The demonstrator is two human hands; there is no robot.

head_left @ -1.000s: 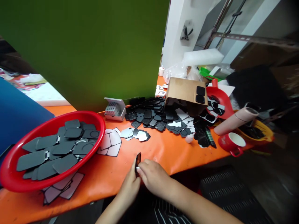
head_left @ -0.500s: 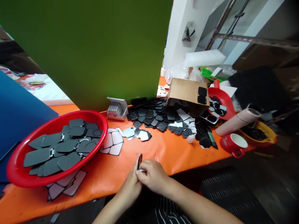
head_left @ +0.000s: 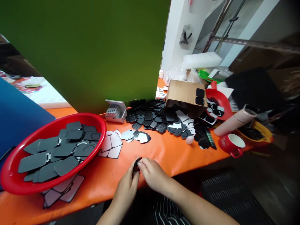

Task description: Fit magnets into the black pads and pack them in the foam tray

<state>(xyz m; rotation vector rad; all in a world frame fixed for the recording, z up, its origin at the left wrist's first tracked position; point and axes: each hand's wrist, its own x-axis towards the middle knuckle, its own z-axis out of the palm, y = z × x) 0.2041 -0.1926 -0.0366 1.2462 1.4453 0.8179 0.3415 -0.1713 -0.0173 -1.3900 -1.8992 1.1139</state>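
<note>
Just over the table's front edge, my left hand [head_left: 128,181] is closed around a small dark flat piece [head_left: 136,167]. My right hand [head_left: 151,173] pinches at the piece's right edge, fingertips touching it. What lies between the right fingertips is too small to make out. To the left stands a red basin [head_left: 101,140] filled with dark grey hinged flat pieces [head_left: 64,147]. Ahead of my hands lies a small heap of white and dark thin pieces [head_left: 142,137]. Behind it spreads a large pile of black flat pieces [head_left: 148,116].
A cardboard box [head_left: 184,90] lies on its side behind the pile. A small white box [head_left: 116,111] stands near the green panel [head_left: 93,53]. On the right are a pink bottle [head_left: 235,122], a red mug [head_left: 231,144] and a yellow basket [head_left: 267,137].
The dark piece has tilted between my hands, and my right fingers have shifted up along its edge. A silvery bit seen earlier at my right fingertips is now mostly hidden. The view has shifted slightly.
</note>
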